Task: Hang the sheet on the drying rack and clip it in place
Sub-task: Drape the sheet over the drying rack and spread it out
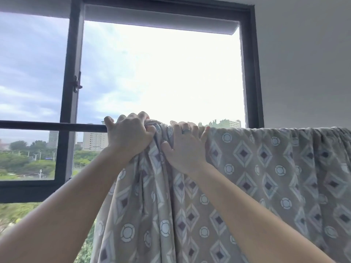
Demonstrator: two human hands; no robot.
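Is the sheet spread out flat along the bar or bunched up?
Partly bunched: the sheet gathers into folds under the left hand, flatter to the right.

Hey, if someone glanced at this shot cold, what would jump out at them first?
The patterned sheet draped over the dark bar fills the lower right. At its bunched left end, the left hand grips fabric while the right hand presses beside it. Behind is the bright open window.

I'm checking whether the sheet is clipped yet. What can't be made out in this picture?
- Clips: none shows in the head view; the sheet and both hands cover the rod there.
- Left hand fingertips: curled behind the bunched cloth.
- Sheet's right end and bottom hem: cut off by the frame edges.
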